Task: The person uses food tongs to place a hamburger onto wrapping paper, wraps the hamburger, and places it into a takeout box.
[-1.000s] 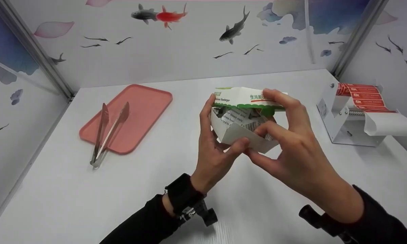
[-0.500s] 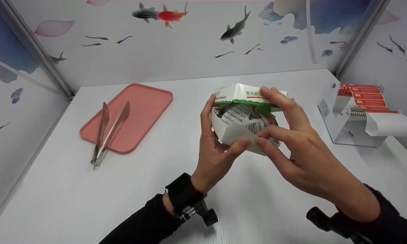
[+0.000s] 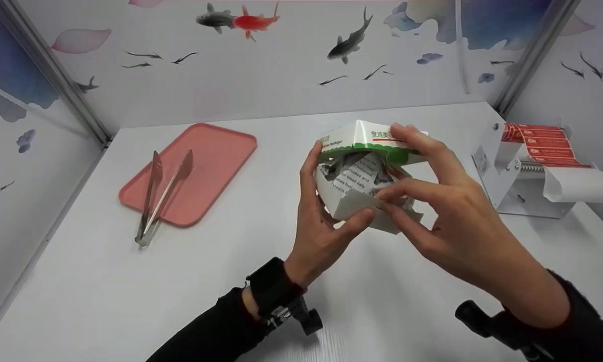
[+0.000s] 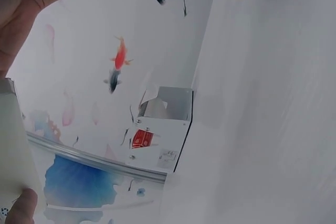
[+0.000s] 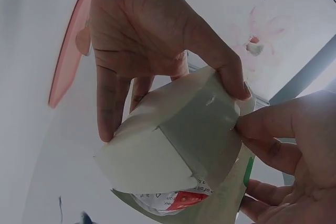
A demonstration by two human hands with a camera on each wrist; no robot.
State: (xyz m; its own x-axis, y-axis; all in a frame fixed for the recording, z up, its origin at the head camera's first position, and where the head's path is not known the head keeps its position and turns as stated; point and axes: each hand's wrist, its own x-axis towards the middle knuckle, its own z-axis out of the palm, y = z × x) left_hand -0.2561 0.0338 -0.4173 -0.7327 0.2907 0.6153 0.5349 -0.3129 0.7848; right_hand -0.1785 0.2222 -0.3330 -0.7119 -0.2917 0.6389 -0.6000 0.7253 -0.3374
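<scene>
A white and green burger box [image 3: 354, 201] is held up above the table, its lid [image 3: 367, 137] partly raised. Inside sits a bundle in printed paper [image 3: 357, 173]; the right wrist view also shows a red patch on the wrapper [image 5: 186, 199]. My left hand [image 3: 319, 236] grips the box from the left, thumb on the front wall and a finger reaching up to the lid. With thumb and index finger my right hand [image 3: 447, 221] pinches the front wall's upper edge, while other fingers touch the lid. The box's back is hidden in the head view.
A pink tray [image 3: 211, 171] lies at the left with metal tongs [image 3: 156, 201] across its edge. On the right stands a label dispenser [image 3: 532, 176] with a red and white roll. Patterned panels [image 3: 281, 75] wall in the white table [image 3: 206, 291].
The right thumb and index finger have moved together onto the box's front edge. The lid has tilted up slightly, showing more of the wrapped bundle. The left hand stays nearly in place.
</scene>
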